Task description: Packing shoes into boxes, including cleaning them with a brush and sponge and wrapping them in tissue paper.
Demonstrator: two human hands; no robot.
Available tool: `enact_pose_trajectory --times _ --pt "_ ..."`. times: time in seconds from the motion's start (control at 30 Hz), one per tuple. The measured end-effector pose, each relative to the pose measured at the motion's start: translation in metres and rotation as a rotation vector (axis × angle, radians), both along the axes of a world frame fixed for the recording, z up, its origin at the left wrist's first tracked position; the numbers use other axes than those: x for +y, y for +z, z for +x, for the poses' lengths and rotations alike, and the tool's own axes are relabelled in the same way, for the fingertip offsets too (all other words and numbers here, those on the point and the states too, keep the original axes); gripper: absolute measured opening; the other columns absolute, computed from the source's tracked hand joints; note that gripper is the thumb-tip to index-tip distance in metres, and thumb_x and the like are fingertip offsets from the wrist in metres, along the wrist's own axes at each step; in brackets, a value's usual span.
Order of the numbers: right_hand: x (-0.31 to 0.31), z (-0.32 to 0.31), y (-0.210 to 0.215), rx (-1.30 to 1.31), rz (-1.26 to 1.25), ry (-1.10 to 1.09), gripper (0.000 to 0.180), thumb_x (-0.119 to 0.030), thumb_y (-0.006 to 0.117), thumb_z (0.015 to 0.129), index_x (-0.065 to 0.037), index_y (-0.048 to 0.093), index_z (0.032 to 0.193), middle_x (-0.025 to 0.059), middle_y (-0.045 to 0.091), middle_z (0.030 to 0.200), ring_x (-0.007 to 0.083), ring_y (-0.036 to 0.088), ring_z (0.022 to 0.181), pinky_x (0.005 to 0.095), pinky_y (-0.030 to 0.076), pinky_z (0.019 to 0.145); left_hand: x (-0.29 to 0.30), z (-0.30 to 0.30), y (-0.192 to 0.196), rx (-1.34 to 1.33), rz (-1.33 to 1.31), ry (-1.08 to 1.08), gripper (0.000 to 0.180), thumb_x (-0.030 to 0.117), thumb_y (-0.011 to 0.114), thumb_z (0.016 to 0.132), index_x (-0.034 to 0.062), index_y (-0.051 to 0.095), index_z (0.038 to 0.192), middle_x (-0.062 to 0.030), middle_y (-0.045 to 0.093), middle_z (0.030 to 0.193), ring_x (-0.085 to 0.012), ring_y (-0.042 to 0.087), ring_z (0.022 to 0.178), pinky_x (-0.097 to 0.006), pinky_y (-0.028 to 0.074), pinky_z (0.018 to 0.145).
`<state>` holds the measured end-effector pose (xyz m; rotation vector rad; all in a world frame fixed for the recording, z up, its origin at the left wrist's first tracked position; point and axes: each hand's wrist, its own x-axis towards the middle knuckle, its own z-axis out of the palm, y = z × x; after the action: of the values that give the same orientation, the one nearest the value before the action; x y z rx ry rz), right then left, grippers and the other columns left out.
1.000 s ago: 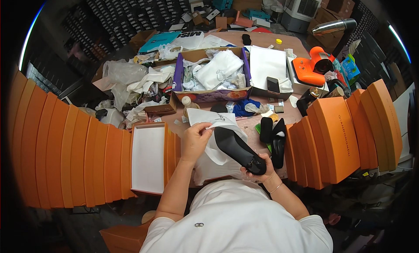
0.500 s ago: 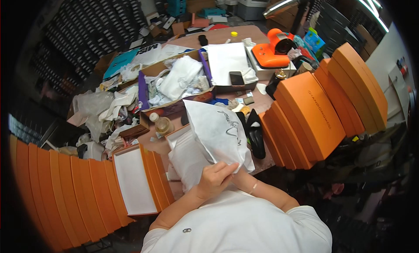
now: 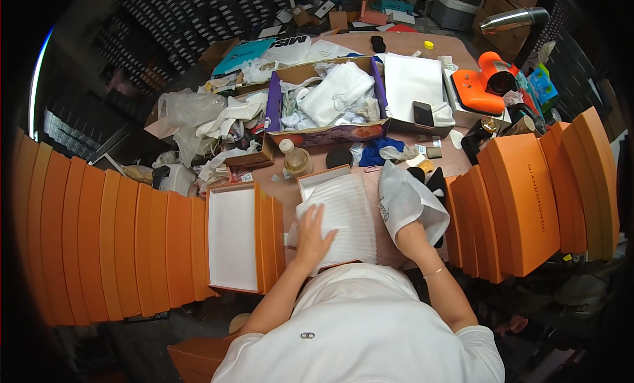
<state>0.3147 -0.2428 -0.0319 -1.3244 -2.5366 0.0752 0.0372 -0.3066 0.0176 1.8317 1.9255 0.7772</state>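
Note:
My left hand has its fingers spread over white ribbed packing sheets in an open shoebox in front of me. To its right, my right hand reaches into the mouth of a white cloth bag with dark script on it. The bag hides the fingers, so their grip cannot be seen. Just behind the bag, partly covered by it, are black shoes.
Orange shoeboxes stand in a row at left; more orange boxes lean at right. Behind are a bottle, a purple-edged carton of white cloth bags, a phone and an orange device.
My left hand has let go of the bag's edge and moved onto the packing sheets. My right hand has carried the bag rightward to the black shoes. The view has shifted.

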Motion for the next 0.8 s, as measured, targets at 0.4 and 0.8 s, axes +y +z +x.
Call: enact_pose_trajectory --times 0.4,0.8 --pt "0.02 0.064 0.129 0.408 -0.303 -0.294 0.014 -0.004 0.06 0.081 0.002 0.064 0.093 0.0192 0.064 0.087 0.0346 0.064 0.077 0.0374 0.051 0.069 0.049 -0.015 0.019 -0.18 0.198 0.07 0.029 0.011 0.069 0.081 0.0002 0.063 0.108 -0.0176 0.057 0.121 -0.0339 0.053 0.113 -0.04 0.042 0.096" --pt "0.206 -0.072 0.12 0.841 -0.443 -0.015 0.02 -0.01 0.064 0.085 0.003 0.066 0.1 0.014 0.067 0.087 0.0182 0.065 0.078 0.0289 0.051 0.07 0.103 0.02 -0.01 -0.285 0.092 -0.175 0.027 0.017 0.068 0.084 0.0017 0.065 0.106 -0.0159 0.064 0.106 -0.0327 0.06 0.103 -0.037 0.047 0.09"
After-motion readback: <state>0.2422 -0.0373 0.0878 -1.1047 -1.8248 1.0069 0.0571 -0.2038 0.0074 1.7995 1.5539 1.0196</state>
